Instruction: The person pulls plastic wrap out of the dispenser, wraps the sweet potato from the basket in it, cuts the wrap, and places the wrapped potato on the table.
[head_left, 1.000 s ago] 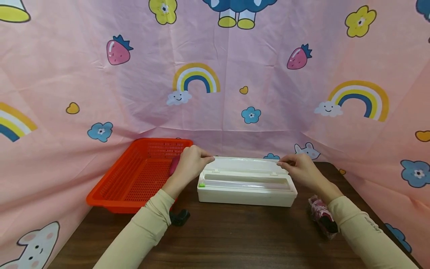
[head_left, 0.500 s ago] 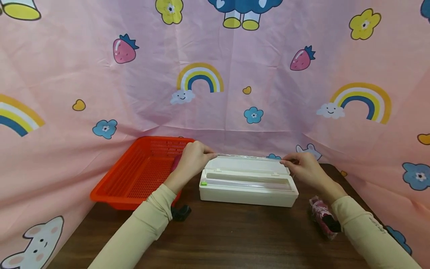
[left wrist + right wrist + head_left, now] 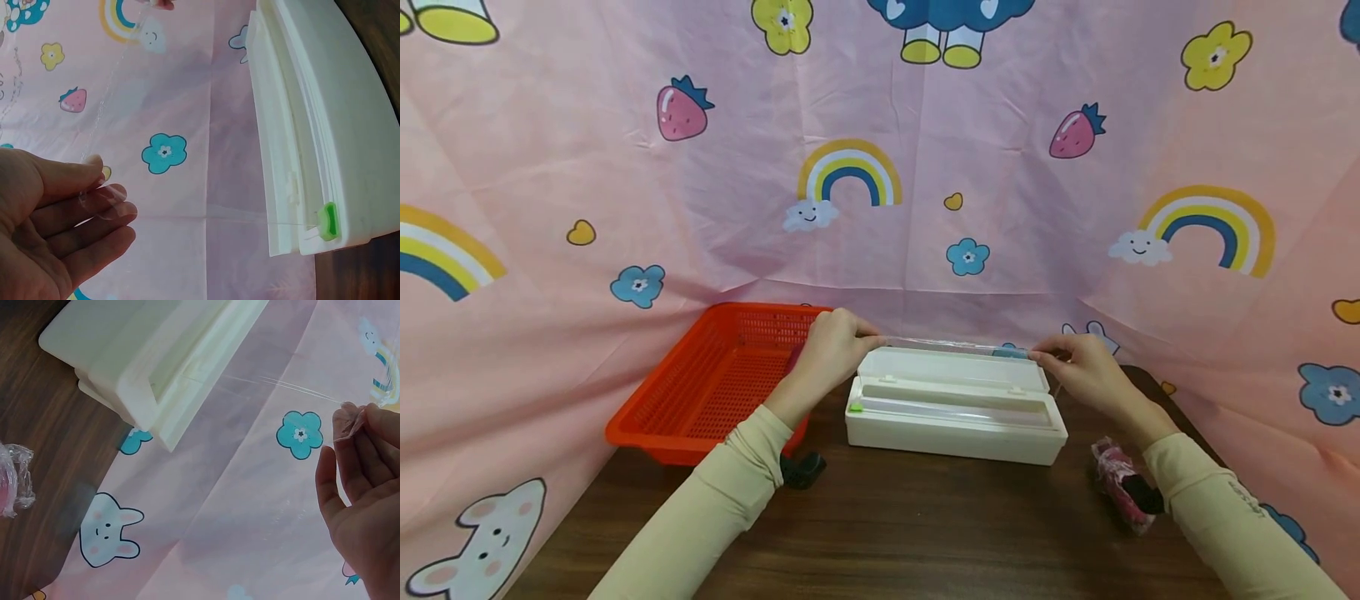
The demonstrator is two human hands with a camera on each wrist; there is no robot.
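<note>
A white cling film dispenser (image 3: 955,442) stands mid-table with its lid (image 3: 955,367) tilted back. A green slide cutter (image 3: 328,222) sits at its left end. Clear cling film (image 3: 947,342) stretches above and behind the lid, between my two hands. My left hand (image 3: 835,350) pinches the film's left corner between thumb and index finger, the other fingers loosely bent in the left wrist view. At the right corner, my right hand (image 3: 1082,371) pinches a bunched bit of film (image 3: 350,422). From the hands, the film runs back into the dispenser.
An orange-red plastic basket (image 3: 640,450) stands at the left, a dark pink thing (image 3: 793,358) partly hidden in it. By the left forearm lies a black curved object (image 3: 802,471). A pink and black item wrapped in film (image 3: 1122,487) lies near the right forearm. Printed cloth hangs behind.
Both hands have risen slightly and moved away from the body, drawing the film up from the lid to above and behind it. The head view has shifted a little.
</note>
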